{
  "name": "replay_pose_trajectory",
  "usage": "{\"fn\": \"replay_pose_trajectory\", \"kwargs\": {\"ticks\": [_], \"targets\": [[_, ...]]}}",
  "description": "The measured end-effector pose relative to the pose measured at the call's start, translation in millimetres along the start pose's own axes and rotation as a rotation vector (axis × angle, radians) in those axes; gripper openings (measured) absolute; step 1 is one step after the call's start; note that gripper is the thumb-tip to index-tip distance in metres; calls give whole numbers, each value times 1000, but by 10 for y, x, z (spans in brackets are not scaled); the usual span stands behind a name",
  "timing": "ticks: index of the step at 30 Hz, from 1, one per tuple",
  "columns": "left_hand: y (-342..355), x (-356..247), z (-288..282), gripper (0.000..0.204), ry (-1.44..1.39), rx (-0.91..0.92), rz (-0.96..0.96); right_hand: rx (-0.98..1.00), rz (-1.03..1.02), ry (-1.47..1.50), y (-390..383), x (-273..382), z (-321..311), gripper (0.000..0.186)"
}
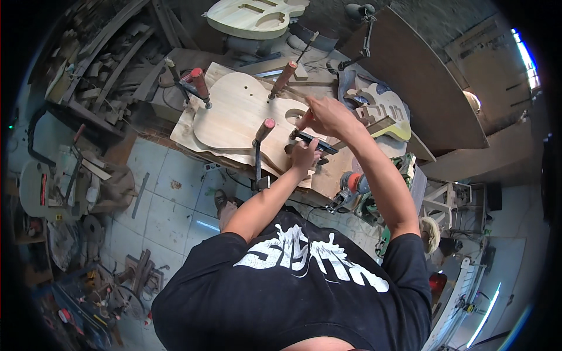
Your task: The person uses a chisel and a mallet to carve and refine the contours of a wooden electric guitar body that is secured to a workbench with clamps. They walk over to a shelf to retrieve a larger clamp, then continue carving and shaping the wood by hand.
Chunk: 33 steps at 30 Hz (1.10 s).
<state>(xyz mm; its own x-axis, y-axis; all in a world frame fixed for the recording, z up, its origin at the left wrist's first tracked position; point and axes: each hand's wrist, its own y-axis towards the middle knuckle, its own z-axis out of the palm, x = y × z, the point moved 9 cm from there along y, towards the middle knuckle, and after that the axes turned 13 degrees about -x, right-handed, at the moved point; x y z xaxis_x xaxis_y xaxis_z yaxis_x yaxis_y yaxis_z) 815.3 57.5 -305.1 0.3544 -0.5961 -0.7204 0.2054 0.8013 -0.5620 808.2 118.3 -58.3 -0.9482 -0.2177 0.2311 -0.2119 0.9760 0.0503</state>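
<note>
Because the pale, unfinished guitar-body-shaped wooden blank (243, 114) is pinned to the cluttered wooden workbench (328, 175) by several bar clamps, it lies flat and fixed in the upper middle of the frame, leaving both hands free to work at its right-hand edge.

Nearest, at the centre of the frame, the left hand (304, 157) is curled shut around a dark, flat, bar-shaped tool (313, 142), its thumb and fingers wrapped over the near end where the tool lies against the cutaway edge of the blank. Just above it, the right hand (329, 116) is pinched closed on the far part of the same work, fingertips drawn together around what looks like a reddish wooden handle; exactly what it grips is hard to tell.

Around them stand the red-brown wooden-handled bar clamps: one (262, 133) just left of the hands, one (283, 77) above them, and one (198, 85) at the blank's upper left.

Right of the hands lies a second guitar body with a yellow-green edge (383, 108), probably set aside. Below it, at the bench's near edge, sits an orange and green power tool (357, 190).

Farthest, at the top of the frame, a third pale routed guitar body (254, 16) rests.
</note>
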Motion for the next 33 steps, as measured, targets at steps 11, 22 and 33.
{"fn": "replay_pose_trajectory", "kwargs": {"ticks": [11,22,33], "targets": [[4,-14,1,36,-38,-12,39,-71,-233,103,-3,80,-75,22],[132,-1,-48,36,-47,27,76,107,-270,-57,38,102,133,25],[-60,-202,-54,25,79,-75,57,-12,200,702,-945,235,-753,25]]}}
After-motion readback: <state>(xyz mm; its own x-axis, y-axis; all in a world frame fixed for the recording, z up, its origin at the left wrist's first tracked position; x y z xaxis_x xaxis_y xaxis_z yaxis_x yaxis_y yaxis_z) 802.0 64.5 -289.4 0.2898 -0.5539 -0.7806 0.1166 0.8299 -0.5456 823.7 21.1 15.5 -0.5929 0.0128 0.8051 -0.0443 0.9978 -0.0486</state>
